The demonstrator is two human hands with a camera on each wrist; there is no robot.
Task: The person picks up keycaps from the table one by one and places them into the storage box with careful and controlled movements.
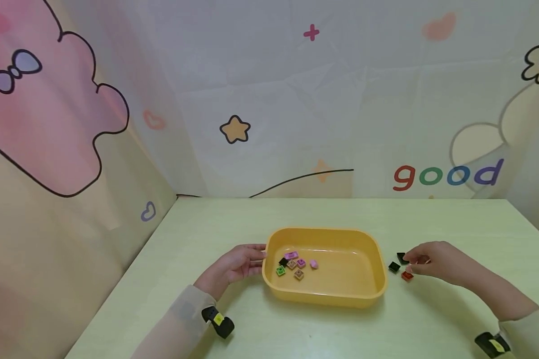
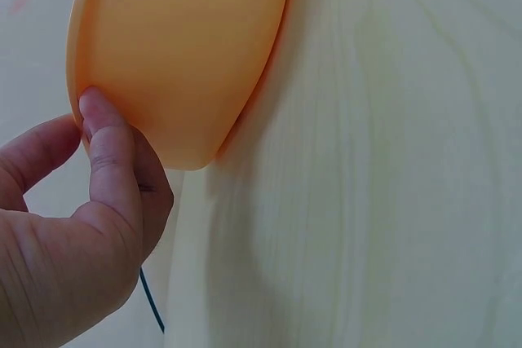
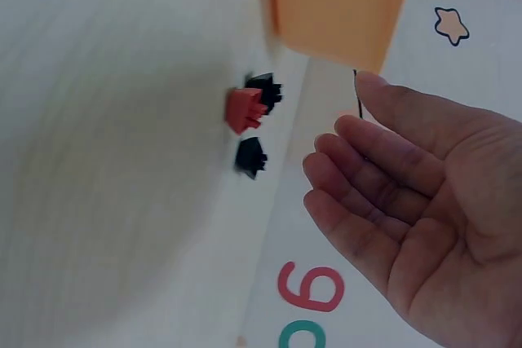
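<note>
My left hand [image 1: 238, 264] grips the left end of a yellow plastic basin [image 1: 341, 300]; thumb and fingertips meet at its rim in the left wrist view. Several small toy building bricks lie in the basin's left half, among them a green brick [image 1: 280, 270], a tan brick [image 1: 298, 274] and a pink brick [image 1: 314, 264]. Right of the basin, my right hand [image 1: 440, 262] hovers with loosely bent fingers by three loose bricks: a red brick [image 3: 245, 109], a black brick [image 3: 250, 157] and another black brick [image 1: 394, 267]. The right wrist view shows nothing in the palm.
All of this stands on a pale wood-grain table [image 1: 206, 219]. A printed curtain [image 1: 269, 99] hangs along its back and sides. Each wrist wears a black strap, such as the left strap [image 1: 217, 321].
</note>
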